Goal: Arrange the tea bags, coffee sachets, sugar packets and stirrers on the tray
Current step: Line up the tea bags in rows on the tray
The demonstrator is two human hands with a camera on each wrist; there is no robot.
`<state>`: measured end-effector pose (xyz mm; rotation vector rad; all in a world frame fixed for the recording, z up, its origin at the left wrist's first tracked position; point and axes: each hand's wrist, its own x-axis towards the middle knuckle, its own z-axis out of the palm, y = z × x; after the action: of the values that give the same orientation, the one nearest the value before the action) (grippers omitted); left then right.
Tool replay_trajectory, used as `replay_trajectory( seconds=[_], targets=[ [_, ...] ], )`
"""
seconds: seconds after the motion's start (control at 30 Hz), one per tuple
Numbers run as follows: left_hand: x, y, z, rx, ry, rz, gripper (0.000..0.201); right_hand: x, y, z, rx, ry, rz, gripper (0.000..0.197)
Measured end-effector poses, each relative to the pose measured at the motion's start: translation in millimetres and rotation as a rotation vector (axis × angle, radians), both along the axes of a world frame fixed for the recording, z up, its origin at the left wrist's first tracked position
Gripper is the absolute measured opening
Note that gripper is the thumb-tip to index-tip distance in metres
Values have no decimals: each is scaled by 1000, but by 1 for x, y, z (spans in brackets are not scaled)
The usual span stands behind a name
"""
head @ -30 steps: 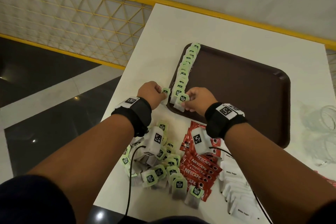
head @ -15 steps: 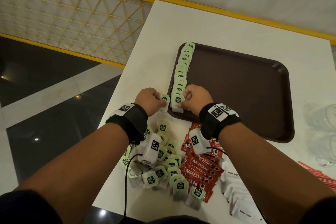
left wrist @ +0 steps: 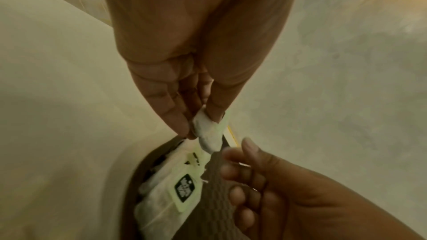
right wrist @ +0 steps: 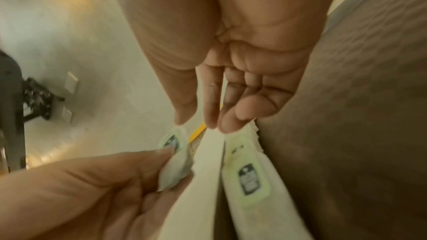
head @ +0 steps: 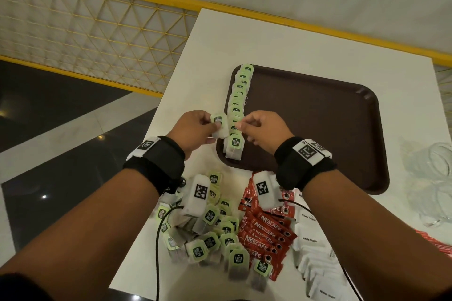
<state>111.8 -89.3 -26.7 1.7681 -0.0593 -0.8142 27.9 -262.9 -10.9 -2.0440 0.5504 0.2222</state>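
Observation:
A brown tray (head: 305, 124) lies on the white table, with a row of green-tagged tea bags (head: 238, 105) along its left edge. The nearest bag of the row (head: 235, 146) lies at the tray's near corner. My left hand (head: 212, 124) pinches one tea bag (head: 219, 126) just left of the row, above the tray's rim; the left wrist view shows the same tea bag (left wrist: 208, 134) between thumb and fingers. My right hand (head: 241, 126) hovers over the row holding nothing, its fingers (right wrist: 228, 121) loose just above a tag.
Near the table's front edge lie a loose tea bag pile (head: 210, 234), red coffee sachets (head: 264, 232) and white sugar packets (head: 315, 259). Clear glassware (head: 437, 178) and thin red items (head: 437, 242) sit at the right. A yellow railing (head: 97, 39) runs left of the table.
My right hand has let go of the tea bag it laid at the near end of the row and risen off it. My left hand has lifted its bag slightly.

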Motion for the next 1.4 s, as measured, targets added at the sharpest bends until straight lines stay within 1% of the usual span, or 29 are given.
replay_trajectory(
  seconds=[0.03, 0.1, 0.17, 0.23, 0.3, 0.33, 0.4, 0.43, 0.5, 0.57, 0.63, 0.7, 0.8, 0.87, 0.97, 1.1, 1.23, 1.3, 1.4],
  targets=[
    [1, -6, 2, -9, -16, -11, 14, 2, 1, 2, 92, -1, 4, 23],
    [3, -21, 7, -28, -48, -19, 13, 7, 1, 1, 228, -29, -46, 22],
    [7, -33, 9, -42, -75, -6, 12, 13, -4, -5, 273, -61, -125, 22],
    [14, -43, 7, -12, -121, 19, 23, 22, -14, -10, 303, -70, -199, 19],
    [22, -49, 2, 82, -186, 35, 37, 35, -29, -14, 317, -72, -297, 12],
    [27, -50, -1, 148, -226, 36, 40, 43, -38, -17, 314, -74, -352, 8],
    [35, -49, -7, 287, -299, 22, 36, 59, -56, -23, 294, -71, -458, 4],
    [36, -48, -11, 341, -318, 6, 33, 65, -63, -25, 281, -72, -493, 7],
    [39, -46, -19, 403, -310, -46, 28, 78, -76, -32, 264, -64, -526, 14],
    [38, -44, -26, 412, -276, -104, 22, 89, -85, -37, 249, -43, -536, 17],
    [36, -44, -30, 394, -260, -141, 14, 99, -92, -42, 225, -19, -528, 15],
    [36, -43, -32, 384, -279, -165, 9, 108, -97, -46, 184, 4, -510, 8],
    [37, -42, -33, 361, -284, -171, 8, 116, -102, -51, 103, 39, -462, 10],
    [37, -42, -34, 357, -284, -179, 10, 119, -104, -51, 36, 59, -416, 8],
    [37, -42, -35, 349, -284, -181, 11, 121, -105, -53, -31, 61, -400, 17],
    [38, -40, -34, 355, -292, -199, 14, 120, -103, -53, -98, 58, -407, 20],
    [39, -29, -18, 305, -304, -166, 14, 107, -97, -40, -148, 14, -389, 25],
    [40, -17, -6, 291, -305, -161, 16, 92, -85, -26, -135, -14, -322, 21],
    [35, 9, 6, 330, -330, -236, 17, 61, -56, -4, -114, -3, -82, 22]
  ],
)
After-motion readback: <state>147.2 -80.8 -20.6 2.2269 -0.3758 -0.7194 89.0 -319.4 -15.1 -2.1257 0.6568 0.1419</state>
